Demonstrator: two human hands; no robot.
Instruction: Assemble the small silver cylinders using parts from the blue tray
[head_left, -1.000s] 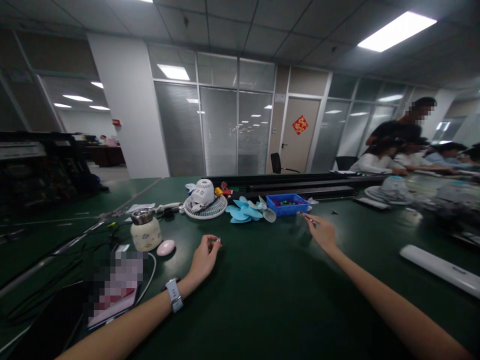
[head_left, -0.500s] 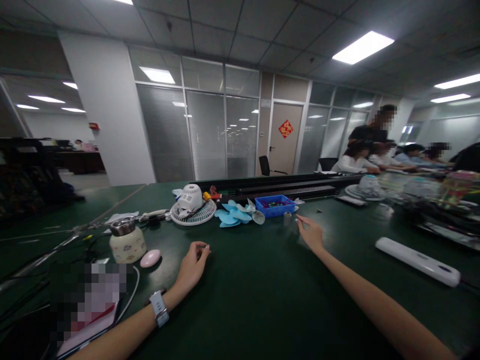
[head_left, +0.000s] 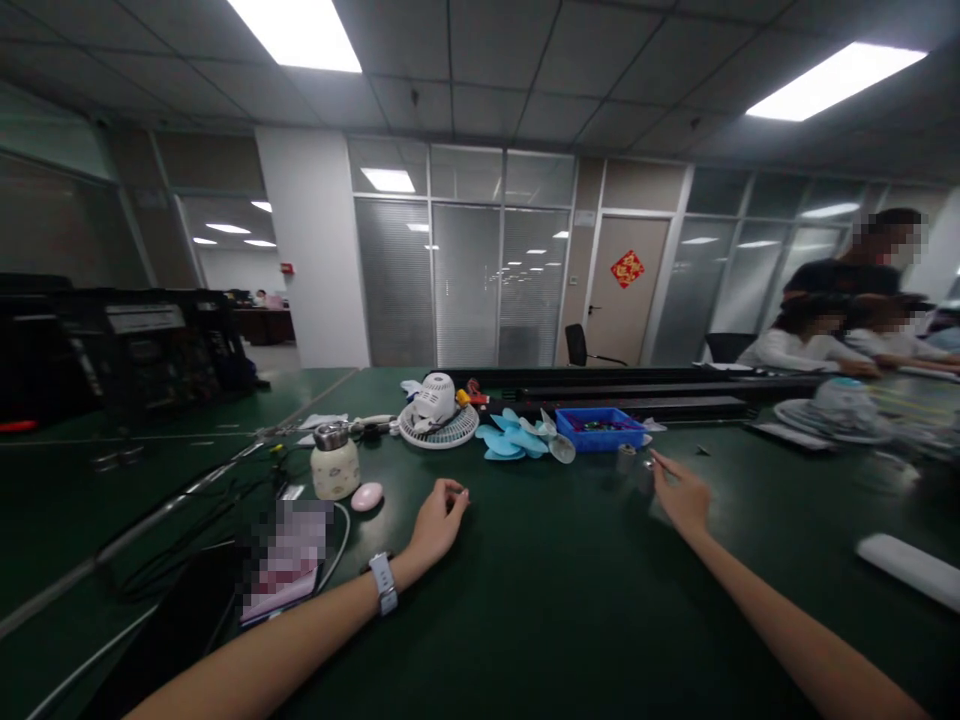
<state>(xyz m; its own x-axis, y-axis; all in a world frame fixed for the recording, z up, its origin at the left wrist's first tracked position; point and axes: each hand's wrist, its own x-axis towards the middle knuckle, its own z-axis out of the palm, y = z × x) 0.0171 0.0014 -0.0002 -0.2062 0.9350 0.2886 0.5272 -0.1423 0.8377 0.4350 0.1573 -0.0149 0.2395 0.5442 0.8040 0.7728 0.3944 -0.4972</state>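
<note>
My right hand [head_left: 682,497] pinches a small shiny metal piece [head_left: 649,464] between thumb and fingertips, too small to name. Just left of it a small grey metal cylinder [head_left: 627,459] stands on the green table. Behind that is a blue plastic bin [head_left: 600,430] with small dark, colourful parts in it. My left hand [head_left: 441,520] rests near the table top, fingers loosely curled, thumb apart, nothing visible in it. Light blue fan blades [head_left: 514,437] lie beyond it, beside a white fan body on its round grille [head_left: 437,410].
To the left stand a cream bottle [head_left: 335,465], a pink oval object [head_left: 367,497], a pixelated flat item [head_left: 289,555] and cables. A white bar-shaped device [head_left: 911,570] lies at right. Long black rails [head_left: 667,390] run along the back. Other people sit and stand at far right.
My head has turned left, so the whole scene sits further right in view. Both hands keep nearly the same places on the table; the right hand still pinches the small piece.
</note>
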